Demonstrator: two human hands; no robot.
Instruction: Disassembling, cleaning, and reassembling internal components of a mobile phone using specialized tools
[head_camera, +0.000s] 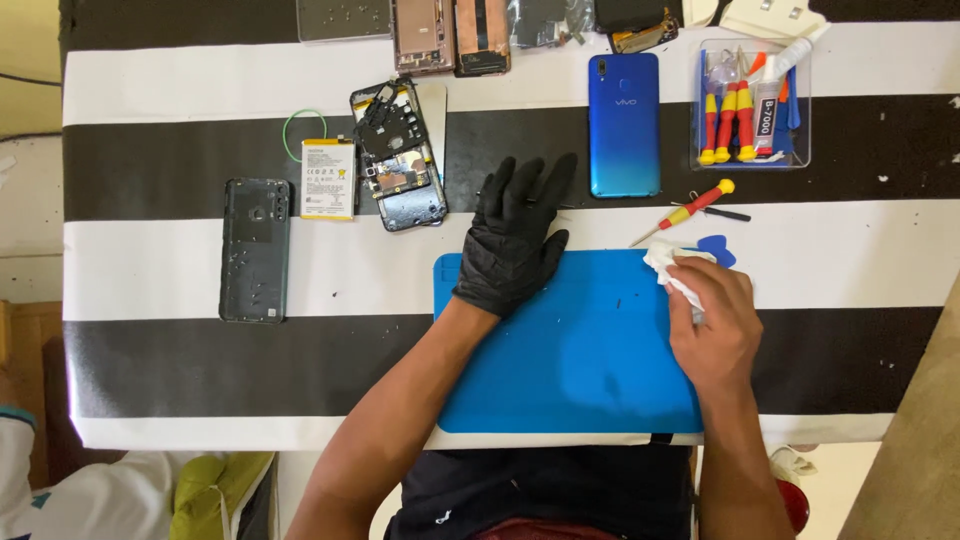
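Gloved left hand (512, 235) spread flat on blue mat (570, 370); bare right hand (712, 325) pinching white cloth (672, 268); clear tray (750, 155) holds red-yellow screwdrivers (727, 125).

Mat (580, 370) centre open before me; screwdriver (685, 212) and blue phone (624, 125) block beyond, opened phone (400, 160) crowds far left.
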